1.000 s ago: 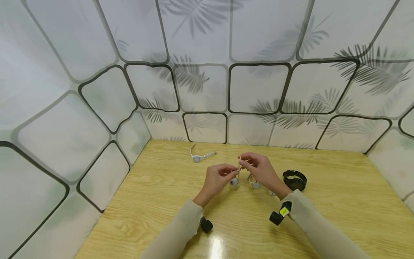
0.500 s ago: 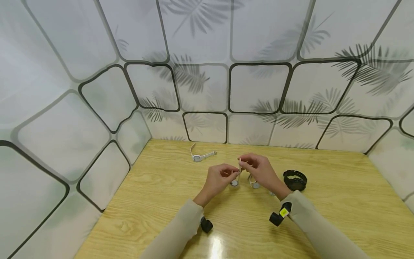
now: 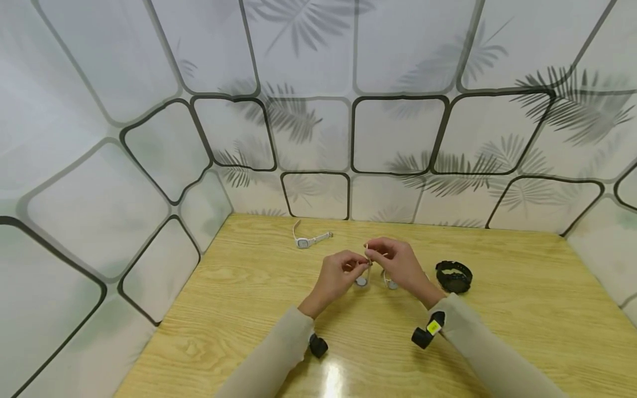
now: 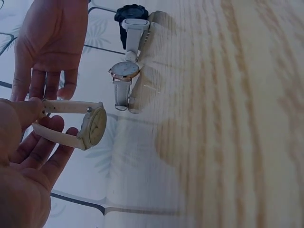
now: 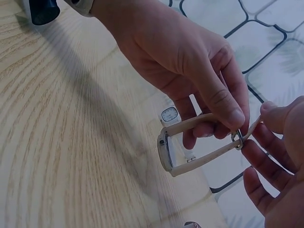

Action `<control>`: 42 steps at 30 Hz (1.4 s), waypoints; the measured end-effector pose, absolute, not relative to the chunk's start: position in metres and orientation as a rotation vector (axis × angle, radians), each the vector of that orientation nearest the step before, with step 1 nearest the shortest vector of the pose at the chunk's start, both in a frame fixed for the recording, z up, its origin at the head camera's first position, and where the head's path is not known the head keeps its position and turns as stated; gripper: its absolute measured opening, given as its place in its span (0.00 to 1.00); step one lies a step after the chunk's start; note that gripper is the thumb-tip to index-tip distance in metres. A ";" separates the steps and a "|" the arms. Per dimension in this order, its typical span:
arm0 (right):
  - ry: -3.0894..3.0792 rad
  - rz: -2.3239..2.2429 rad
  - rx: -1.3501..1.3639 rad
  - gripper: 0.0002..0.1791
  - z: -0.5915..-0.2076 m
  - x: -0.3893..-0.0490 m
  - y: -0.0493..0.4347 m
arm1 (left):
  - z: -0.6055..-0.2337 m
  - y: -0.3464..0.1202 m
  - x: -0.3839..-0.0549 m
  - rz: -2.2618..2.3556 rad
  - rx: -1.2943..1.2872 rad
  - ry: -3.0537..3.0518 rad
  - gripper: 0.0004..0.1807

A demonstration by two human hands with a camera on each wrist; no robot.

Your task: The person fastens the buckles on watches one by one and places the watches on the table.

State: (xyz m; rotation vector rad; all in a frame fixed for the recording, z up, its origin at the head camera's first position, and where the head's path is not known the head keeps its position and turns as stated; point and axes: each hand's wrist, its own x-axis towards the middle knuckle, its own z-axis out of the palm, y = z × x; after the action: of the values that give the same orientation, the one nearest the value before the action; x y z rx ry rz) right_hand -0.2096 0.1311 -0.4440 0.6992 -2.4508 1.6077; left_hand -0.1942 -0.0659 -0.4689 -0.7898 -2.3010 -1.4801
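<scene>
My left hand (image 3: 337, 276) and right hand (image 3: 400, 264) meet over the middle of the table at a wristwatch (image 4: 97, 126) with a pale beige strap and a round case. The strap is bent into a loop, its case hanging below the fingers. In the right wrist view, the left thumb and index finger pinch the strap beside its metal buckle (image 5: 237, 139). The right hand (image 5: 285, 156) pinches the strap's tip, which runs through the buckle. Just right of it lies a round-faced watch (image 3: 392, 284) with a light strap.
A white square-faced watch (image 3: 302, 242) lies back left on the wooden table (image 3: 239, 309). A black watch (image 3: 455, 277) rests right of my right wrist. Another white watch (image 4: 135, 24) shows in the left wrist view. A patterned wall (image 3: 318, 138) closes off the back.
My right hand has shifted slightly left and down, its forearm now covering a small watch seen before. My left hand has edged slightly right. Both keep hold of the strap.
</scene>
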 end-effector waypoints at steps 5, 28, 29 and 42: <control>-2.441 1.673 0.656 0.16 -0.444 -0.210 0.133 | -0.472 -0.065 -0.195 -1.562 -0.762 -2.223 0.05; -2.526 1.599 0.661 0.13 -0.450 -0.211 0.143 | -0.475 -0.066 -0.197 -1.394 -0.814 -2.144 0.04; -2.524 1.603 0.665 0.13 -0.450 -0.211 0.144 | -0.475 -0.066 -0.196 -1.387 -0.819 -2.144 0.04; -2.501 1.643 0.668 0.11 -0.449 -0.209 0.141 | -0.473 -0.065 -0.195 -1.301 -0.867 -2.149 0.03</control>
State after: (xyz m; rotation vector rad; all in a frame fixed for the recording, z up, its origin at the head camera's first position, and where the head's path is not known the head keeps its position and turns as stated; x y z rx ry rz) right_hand -0.2094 0.1412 -0.4491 0.6677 -2.5011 1.6433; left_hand -0.1952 -0.0653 -0.4730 -0.8668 -2.1493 -1.3013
